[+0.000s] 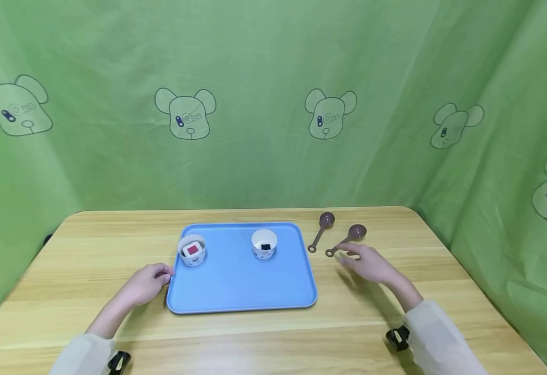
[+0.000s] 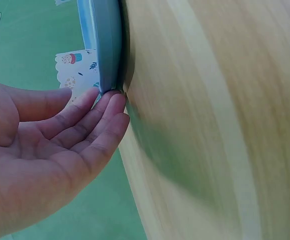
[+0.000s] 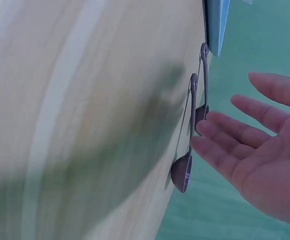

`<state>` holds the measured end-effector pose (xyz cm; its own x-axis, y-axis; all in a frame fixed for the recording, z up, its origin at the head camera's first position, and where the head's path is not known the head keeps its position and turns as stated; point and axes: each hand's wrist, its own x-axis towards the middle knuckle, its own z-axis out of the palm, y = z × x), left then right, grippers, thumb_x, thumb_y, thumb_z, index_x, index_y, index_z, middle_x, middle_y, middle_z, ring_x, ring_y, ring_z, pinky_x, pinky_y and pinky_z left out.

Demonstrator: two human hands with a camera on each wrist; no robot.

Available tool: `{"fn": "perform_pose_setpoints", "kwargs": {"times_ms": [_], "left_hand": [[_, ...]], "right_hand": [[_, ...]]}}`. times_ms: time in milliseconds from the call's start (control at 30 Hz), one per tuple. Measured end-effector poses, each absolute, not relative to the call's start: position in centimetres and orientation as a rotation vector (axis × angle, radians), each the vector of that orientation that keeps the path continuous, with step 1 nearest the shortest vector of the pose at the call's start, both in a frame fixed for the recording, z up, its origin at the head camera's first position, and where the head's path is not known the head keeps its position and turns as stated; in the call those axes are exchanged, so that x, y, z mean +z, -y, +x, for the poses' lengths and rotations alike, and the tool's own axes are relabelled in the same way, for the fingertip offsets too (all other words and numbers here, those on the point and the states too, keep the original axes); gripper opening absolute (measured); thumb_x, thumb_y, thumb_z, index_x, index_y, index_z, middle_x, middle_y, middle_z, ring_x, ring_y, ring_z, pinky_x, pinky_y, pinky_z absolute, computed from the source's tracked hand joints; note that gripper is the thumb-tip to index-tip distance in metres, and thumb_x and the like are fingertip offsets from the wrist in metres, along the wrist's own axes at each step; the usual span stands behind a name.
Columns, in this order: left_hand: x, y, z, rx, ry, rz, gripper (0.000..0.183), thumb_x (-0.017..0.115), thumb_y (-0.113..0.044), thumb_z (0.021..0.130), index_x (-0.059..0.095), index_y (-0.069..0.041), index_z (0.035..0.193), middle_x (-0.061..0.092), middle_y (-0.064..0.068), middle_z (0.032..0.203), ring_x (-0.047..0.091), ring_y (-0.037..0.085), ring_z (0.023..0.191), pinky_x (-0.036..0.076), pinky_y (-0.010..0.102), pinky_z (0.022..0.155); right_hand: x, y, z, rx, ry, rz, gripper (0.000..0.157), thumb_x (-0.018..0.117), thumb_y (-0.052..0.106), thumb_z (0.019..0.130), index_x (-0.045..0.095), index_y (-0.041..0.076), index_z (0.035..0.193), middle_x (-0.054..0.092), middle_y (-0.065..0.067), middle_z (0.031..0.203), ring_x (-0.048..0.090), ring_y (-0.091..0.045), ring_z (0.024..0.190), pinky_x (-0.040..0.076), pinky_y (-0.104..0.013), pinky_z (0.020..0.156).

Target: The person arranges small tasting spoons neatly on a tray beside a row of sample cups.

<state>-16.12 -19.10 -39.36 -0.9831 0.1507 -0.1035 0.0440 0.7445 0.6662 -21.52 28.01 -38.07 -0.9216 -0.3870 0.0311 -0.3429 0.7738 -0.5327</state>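
My left hand is at the left edge of a blue tray, its fingertips right at the rim with fingers loosely bent. Inside the tray stand two white patterned paper cups: the left cup holds a white block with a red top, and the right cup has a small black piece in it. My right hand hovers by the near brown measuring spoon, fingers extended and relaxed around its handle. A second brown measuring spoon lies between that spoon and the tray.
The wooden table reaches back to a green curtain with bear-head outlines, which also hangs along both sides. A black wrist device sits at my right sleeve, and another black device at my left.
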Motion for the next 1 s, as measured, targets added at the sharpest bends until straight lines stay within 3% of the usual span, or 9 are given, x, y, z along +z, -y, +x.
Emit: {"fn": "perform_pose_setpoints", "kwargs": {"times_ms": [200,600,1000], "left_hand": [[-39.3,19.0,-16.0,1.069,-2.782,0.156,0.02,0.047,0.0,0.09,0.059,0.01,0.102,0.06,0.023,0.101,0.054,0.039,0.099,0.043,0.05,0.084],[-39.3,19.0,-16.1,1.061,-2.796,0.163,0.02,0.046,0.0,0.09,0.059,0.01,0.102,0.06,0.024,0.102,0.053,0.04,0.1,0.043,0.05,0.085],[-39.5,19.1,-16.2,1.058,-2.798,0.164,0.02,0.047,0.0,0.09,0.059,0.01,0.101,0.06,0.023,0.102,0.054,0.038,0.098,0.044,0.049,0.083]], "right_hand": [[-38.2,-28.1,-22.0,-0.855,-2.878,-0.561,0.036,0.054,0.013,0.091,0.053,-0.009,0.119,0.054,-0.028,0.117,0.056,-0.04,0.097,0.043,-0.054,0.084],[-37.9,-28.7,-23.3,-0.832,-2.89,-0.552,0.032,0.055,0.009,0.088,0.055,-0.011,0.114,0.055,-0.03,0.112,0.058,-0.037,0.092,0.047,-0.049,0.08],[-38.2,-28.6,-24.8,-0.869,-2.86,-0.502,0.035,0.054,0.007,0.089,0.051,-0.014,0.116,0.056,-0.03,0.111,0.052,-0.044,0.103,0.04,-0.053,0.089]]}}
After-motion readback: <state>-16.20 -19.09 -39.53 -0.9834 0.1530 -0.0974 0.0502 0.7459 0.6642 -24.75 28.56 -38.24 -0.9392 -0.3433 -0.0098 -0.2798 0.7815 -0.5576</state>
